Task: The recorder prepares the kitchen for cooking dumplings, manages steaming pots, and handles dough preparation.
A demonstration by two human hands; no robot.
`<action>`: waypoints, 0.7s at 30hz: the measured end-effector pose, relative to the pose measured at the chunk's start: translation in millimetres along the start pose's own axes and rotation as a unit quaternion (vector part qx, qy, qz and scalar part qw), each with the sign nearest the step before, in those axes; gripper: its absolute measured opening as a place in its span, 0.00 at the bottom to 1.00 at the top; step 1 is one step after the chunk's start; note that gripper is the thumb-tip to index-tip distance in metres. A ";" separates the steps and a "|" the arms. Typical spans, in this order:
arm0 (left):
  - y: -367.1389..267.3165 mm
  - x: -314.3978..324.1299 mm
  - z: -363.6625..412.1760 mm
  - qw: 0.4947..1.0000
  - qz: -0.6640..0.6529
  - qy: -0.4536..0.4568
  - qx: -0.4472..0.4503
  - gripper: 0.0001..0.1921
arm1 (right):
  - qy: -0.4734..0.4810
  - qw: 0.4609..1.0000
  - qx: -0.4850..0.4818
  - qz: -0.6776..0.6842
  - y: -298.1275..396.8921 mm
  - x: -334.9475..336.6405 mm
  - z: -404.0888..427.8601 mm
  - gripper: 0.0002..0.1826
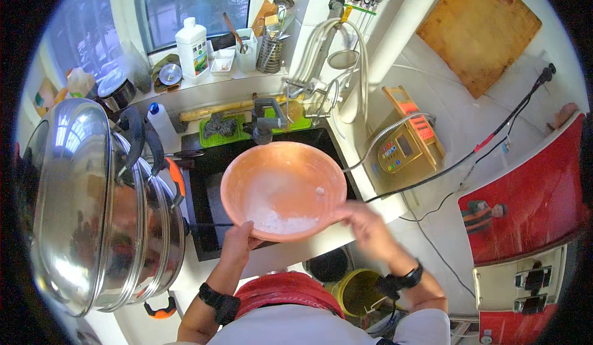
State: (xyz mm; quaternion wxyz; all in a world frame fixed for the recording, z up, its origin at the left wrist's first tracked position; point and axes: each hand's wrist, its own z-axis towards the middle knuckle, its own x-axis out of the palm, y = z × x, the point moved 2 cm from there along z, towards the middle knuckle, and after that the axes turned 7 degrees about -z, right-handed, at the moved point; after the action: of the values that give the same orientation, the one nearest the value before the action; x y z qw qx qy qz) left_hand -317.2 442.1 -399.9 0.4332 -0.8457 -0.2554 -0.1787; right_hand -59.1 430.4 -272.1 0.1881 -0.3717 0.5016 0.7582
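Observation:
A large orange plastic basin [282,159] is in front of me, over a black sink [204,238]. White flour-like powder [282,222] lies mostly along the basin's near side, with a thinner dusting across the bottom. A small white lump [320,190] clings to the right inner wall. My left hand [238,243] grips the near-left rim, thumb on top and fingers underneath. At the right rim is my right hand [368,231], blurred, its fingertips on the edge. The basin covers much of the sink and the lower part of the dark faucet [268,118].
Stacked steel steamer pots [102,206] fill the left side. Behind the sink are a green tray [222,132] with scrubbers and a white bottle [192,51] on the sill. A gold control box [398,150], cables and a flexible hose stand right. A yellow bucket [356,289] is below.

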 end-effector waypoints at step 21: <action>40.3 -24.2 -100.3 0.996 0.002 0.039 0.078 0.14 | 0.364 0.895 0.181 -0.182 33.5 200.0 -235.9 0.12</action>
State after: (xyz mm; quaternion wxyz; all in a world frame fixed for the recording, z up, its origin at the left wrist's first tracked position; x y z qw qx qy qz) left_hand -321.3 332.8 -382.2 0.5081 -0.8019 -0.2500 -0.1904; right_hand -123.3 186.2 -453.8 0.1911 -0.6662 0.5868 0.4187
